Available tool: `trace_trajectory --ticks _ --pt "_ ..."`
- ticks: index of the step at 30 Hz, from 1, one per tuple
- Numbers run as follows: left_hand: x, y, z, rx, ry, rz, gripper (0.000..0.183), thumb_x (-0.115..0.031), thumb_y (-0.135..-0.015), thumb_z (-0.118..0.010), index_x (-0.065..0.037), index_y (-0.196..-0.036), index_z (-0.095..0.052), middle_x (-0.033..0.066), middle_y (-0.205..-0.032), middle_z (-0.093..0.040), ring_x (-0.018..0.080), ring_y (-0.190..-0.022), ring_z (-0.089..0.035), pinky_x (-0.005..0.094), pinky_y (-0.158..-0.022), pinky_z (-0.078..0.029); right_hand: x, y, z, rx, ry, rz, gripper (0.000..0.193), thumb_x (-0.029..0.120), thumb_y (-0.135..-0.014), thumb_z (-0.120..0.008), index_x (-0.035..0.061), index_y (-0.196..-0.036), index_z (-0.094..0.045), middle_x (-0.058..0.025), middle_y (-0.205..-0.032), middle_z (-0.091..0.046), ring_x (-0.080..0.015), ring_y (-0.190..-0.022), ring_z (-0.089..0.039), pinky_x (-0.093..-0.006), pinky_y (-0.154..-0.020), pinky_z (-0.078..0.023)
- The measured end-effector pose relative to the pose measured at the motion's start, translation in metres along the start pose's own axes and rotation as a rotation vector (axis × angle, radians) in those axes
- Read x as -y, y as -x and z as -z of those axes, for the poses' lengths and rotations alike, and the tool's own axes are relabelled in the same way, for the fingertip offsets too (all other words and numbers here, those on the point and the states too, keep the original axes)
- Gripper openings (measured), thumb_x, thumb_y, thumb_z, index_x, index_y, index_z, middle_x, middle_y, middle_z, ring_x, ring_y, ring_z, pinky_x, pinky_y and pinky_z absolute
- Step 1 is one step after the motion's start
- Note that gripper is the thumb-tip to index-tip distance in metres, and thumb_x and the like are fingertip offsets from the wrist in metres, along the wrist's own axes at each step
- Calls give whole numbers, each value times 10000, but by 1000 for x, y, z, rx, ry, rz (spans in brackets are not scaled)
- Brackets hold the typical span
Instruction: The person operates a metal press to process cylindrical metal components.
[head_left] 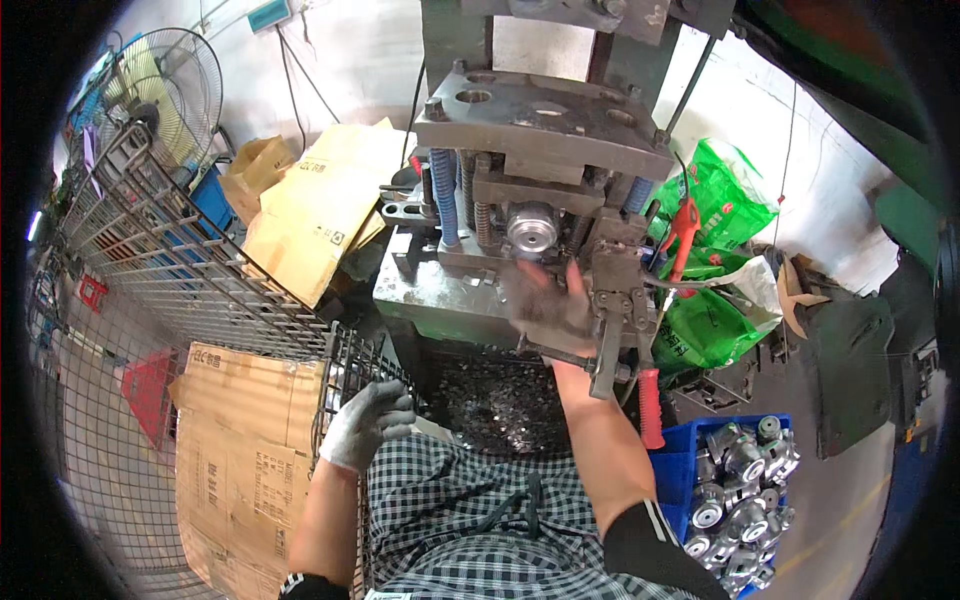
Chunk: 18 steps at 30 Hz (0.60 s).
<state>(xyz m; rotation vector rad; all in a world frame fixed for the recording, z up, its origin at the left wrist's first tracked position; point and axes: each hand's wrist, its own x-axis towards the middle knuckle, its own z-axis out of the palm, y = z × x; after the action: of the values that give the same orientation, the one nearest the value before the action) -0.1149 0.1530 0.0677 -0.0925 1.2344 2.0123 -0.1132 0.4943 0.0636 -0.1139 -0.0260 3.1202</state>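
Presently right hand [550,305], fingers spread, blurred, reaching at casting [532,230] seated in press [545,130]; left hand [366,420] curled, gripping nothing, resting by basket [345,350]. Bin [672,470] holding many castings yet.

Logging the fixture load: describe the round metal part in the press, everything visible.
The part is a shiny silver disc, cast metal by its look, with a raised rim and dark centre bore. It sits face-out in the press die, between springs and under the upper plate. The gloved right hand, blurred, is just below, not touching it.
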Motion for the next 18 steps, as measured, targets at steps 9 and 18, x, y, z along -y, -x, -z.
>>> trace_trajectory --ticks 9,18 --pt "1 48 25 -233 82 -26 404 -449 -956 -541 -55 -1047 -542 35 -872 -471 155 -739 -447 278 -640 -410 0 -87 -46 -10 -77 281 473 483 -810 -599 101 -1088 -624 -99 -1042 -677 -340 -943 -645 -458 -782 -586" --pt "3 33 20 32 149 -6 420 -443 -951 -550 -50 -1100 -550 50 -911 -495 142 -713 -418 260 -608 -379 -45 -21 -8 89 64 168 565 393 -752 -725 78 -1188 -553 -127 -1112 -583 -310 -1050 -577 -468 -869 -551"
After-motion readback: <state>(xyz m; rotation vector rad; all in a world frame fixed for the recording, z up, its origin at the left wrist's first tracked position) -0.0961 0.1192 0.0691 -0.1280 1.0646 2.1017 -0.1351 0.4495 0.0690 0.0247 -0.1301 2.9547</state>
